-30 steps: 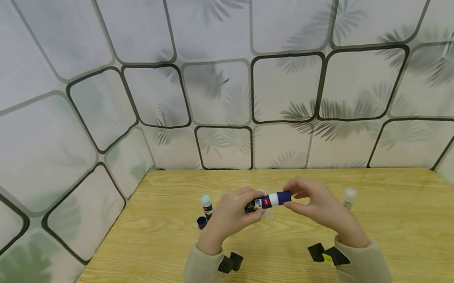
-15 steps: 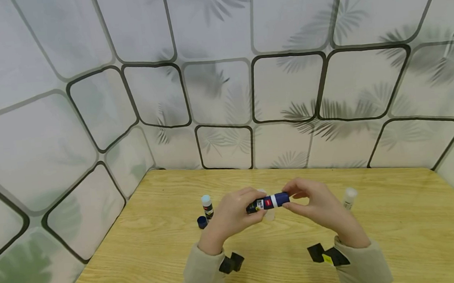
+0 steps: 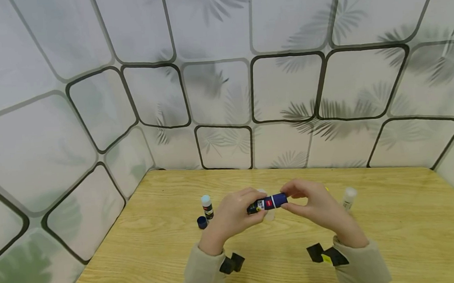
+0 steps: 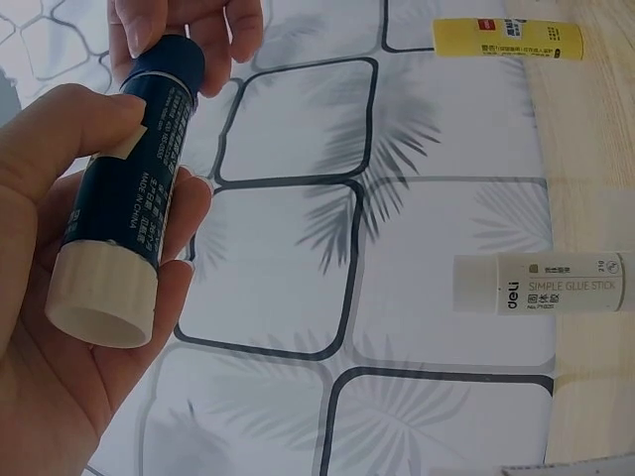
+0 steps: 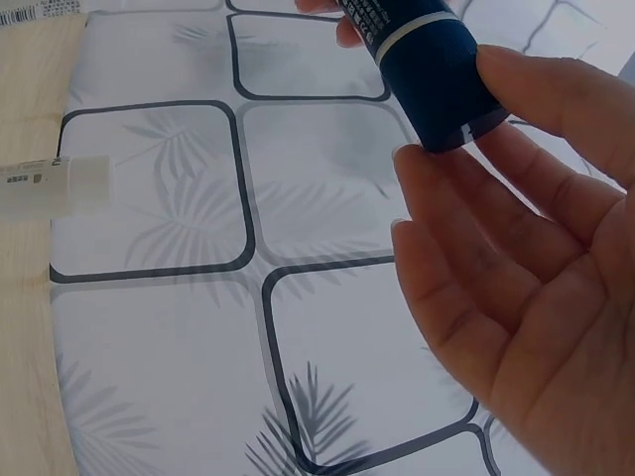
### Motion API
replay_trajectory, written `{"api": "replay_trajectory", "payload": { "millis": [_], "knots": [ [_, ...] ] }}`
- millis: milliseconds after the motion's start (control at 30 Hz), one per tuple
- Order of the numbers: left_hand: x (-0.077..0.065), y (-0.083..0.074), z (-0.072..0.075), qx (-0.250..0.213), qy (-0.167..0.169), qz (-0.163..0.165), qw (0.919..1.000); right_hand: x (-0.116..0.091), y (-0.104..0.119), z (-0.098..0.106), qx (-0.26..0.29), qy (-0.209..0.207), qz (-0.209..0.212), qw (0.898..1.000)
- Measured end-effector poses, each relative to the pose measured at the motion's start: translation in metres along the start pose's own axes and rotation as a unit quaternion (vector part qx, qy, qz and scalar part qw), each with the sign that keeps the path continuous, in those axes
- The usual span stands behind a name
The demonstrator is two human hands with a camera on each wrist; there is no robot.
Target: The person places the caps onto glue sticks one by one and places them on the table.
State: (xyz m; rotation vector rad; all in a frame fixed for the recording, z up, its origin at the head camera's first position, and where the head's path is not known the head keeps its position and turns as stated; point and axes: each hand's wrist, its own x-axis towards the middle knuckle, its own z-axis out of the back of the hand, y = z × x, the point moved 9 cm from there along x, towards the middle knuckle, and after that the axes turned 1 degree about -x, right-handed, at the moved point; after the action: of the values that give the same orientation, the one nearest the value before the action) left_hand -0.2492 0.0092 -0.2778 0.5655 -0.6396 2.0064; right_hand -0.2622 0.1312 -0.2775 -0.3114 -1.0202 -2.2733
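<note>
My left hand (image 3: 234,209) grips the body of a dark navy glue stick (image 3: 269,202) held sideways above the table. Its pale, hollow-looking base (image 4: 104,293) faces the camera in the left wrist view. At the other end, my right hand (image 3: 313,201) pinches the navy cap (image 5: 437,84) between thumb and fingertips. Only a thin white band shows between cap and body. Behind the left hand, an uncapped glue stick (image 3: 207,207) with a light blue top stands upright, a loose navy cap (image 3: 202,222) beside it.
A white glue stick (image 3: 349,197) stands beyond my right wrist. Another pale one (image 4: 556,285) stands behind the held stick, mostly hidden in the head view. A yellow glue stick (image 4: 506,38) shows in the left wrist view. Patterned cloth (image 3: 223,93) walls the wooden table (image 3: 140,255).
My right hand has moved slightly left, and the cap has slid further over the glue stick. The white band between them has narrowed. The left hand has barely moved.
</note>
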Motion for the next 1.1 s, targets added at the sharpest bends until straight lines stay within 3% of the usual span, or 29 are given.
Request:
{"api": "replay_trajectory", "payload": {
  "millis": [333, 633, 1100],
  "knots": [
    [-0.002, 0.003, 0.002, -0.004, -0.002, 0.008, 1.0, -0.003, -0.002, 0.008, 0.013, -0.002, 0.007, 1.0],
    [-0.001, 0.001, 0.003, -0.005, -0.013, -0.004, 0.9999, -0.002, -0.001, 0.006, 0.029, 0.003, 0.03, 0.999],
    [0.003, -0.01, 0.008, -0.021, -0.051, -0.041, 0.9976, -0.008, 0.022, 0.021, -0.019, -0.09, 0.105, 0.99]
  ]
}}
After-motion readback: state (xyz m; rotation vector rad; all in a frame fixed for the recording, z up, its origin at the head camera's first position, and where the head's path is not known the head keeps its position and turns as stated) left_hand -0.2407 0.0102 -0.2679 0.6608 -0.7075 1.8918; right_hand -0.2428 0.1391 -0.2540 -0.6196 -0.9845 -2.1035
